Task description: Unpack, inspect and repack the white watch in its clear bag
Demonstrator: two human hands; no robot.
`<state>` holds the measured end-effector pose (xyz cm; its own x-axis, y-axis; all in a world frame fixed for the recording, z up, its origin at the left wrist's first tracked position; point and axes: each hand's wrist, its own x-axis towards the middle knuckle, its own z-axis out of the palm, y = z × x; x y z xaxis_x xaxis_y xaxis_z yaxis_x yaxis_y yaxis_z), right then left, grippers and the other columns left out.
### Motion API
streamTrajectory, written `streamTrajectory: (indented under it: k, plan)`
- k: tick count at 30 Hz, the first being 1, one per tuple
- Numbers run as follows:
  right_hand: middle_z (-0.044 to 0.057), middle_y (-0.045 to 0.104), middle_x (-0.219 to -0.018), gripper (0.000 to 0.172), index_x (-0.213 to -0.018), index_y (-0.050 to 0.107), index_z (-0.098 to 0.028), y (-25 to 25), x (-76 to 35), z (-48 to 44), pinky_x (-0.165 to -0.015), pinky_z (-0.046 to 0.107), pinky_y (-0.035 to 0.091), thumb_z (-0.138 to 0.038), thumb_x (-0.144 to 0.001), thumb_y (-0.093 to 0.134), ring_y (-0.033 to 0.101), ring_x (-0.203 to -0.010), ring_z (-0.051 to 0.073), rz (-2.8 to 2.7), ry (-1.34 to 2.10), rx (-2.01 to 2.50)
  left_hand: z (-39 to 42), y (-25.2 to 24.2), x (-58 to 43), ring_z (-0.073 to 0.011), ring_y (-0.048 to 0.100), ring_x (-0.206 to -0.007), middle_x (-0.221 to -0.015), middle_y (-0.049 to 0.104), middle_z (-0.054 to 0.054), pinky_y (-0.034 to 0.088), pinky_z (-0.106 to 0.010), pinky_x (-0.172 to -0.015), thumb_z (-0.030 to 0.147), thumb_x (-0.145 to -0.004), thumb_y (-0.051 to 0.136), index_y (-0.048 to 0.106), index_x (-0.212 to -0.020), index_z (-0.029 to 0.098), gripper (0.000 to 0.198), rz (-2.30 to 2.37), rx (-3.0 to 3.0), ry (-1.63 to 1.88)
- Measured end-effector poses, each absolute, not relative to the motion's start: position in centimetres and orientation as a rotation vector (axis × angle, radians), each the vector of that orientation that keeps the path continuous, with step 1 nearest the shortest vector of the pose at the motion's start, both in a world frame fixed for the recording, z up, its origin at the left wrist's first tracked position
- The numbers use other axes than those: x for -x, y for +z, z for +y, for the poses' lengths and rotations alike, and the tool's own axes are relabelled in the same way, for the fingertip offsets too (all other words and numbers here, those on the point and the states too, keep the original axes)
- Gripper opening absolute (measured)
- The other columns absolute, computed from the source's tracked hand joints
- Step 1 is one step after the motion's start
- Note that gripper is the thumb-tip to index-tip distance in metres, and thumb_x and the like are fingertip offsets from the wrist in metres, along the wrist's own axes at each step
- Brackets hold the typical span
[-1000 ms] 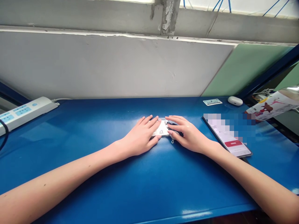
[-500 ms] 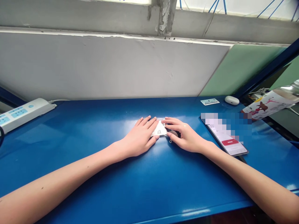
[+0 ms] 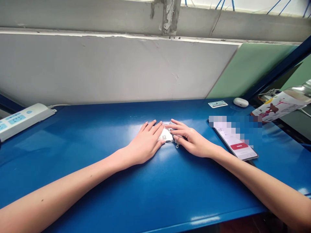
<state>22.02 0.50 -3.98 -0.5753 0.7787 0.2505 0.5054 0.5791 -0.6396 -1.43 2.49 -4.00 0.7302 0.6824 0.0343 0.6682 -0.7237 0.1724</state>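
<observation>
My left hand (image 3: 144, 144) lies flat with its fingers stretched out over a small white packet (image 3: 167, 136), covering its left part. A printed square code shows on the packet between my hands. From the right, my right hand (image 3: 190, 139) reaches the packet's edge with its fingers bent and apart, the fingertips on or just above it. By its thumb, a small silver chain-like piece (image 3: 177, 145) sticks out on the blue tabletop (image 3: 150, 194). How much of this piece lies under the fingers is hidden.
A phone (image 3: 236, 144) with its screen lit lies right of my right hand. Behind it are a printed card (image 3: 218, 104) and a white earbud case (image 3: 240, 102). A labelled bottle (image 3: 279, 105) leans at the far right. A white power strip (image 3: 26, 119) sits at the left.
My right hand has shifted slightly, its index finger lifting and spreading from the others. More of the silver piece shows beside the thumb. My left hand stays flat on the packet.
</observation>
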Motion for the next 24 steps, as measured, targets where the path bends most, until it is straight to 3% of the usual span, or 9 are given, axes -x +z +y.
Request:
streamTrajectory:
  k: [10,15,18,24]
  plan:
    - [0.009,0.039,-0.157,0.023,-0.103,0.073,-0.02,-3.05,-21.61,0.0,-0.117,0.063,0.027,-0.017,-0.095,0.051,0.007,-0.152,0.032,-2.351,0.688,1.049,2.35,-4.34,1.43,-0.0338,0.024,-0.149,-0.16,0.032,-0.014,0.022,-0.054,-0.12,0.04,-0.105,0.026,0.029,-0.155,0.012,0.057,1.103,-2.786,0.183]
    - [0.008,0.036,-0.159,0.021,-0.099,0.072,-0.019,-3.21,-21.44,-0.36,-0.118,0.062,0.026,-0.02,-0.095,0.051,0.005,-0.152,0.032,-2.356,0.709,1.082,2.31,-4.28,1.33,-0.0345,0.024,-0.149,-0.16,0.032,-0.014,0.022,-0.054,-0.12,0.04,-0.105,0.025,0.029,-0.154,0.009,0.058,1.104,-2.795,0.15]
    - [0.01,0.042,-0.156,0.019,-0.099,0.073,-0.019,-3.47,-21.34,-0.25,-0.116,0.061,0.03,-0.021,-0.093,0.054,0.012,-0.152,0.034,-2.309,0.679,1.097,2.33,-4.29,1.4,-0.0343,0.024,-0.149,-0.16,0.032,-0.015,0.023,-0.054,-0.12,0.04,-0.105,0.026,0.029,-0.154,0.009,0.058,1.105,-2.784,0.164]
    - [0.015,0.062,-0.137,0.022,-0.103,0.076,-0.018,-3.83,-21.22,0.37,-0.111,0.057,0.041,-0.022,-0.09,0.058,0.039,-0.143,0.035,-2.217,0.466,1.156,2.29,-4.34,1.57,-0.0338,0.025,-0.149,-0.159,0.033,-0.016,0.022,-0.053,-0.12,0.05,-0.102,0.035,0.031,-0.153,0.011,0.063,1.119,-2.762,0.239]
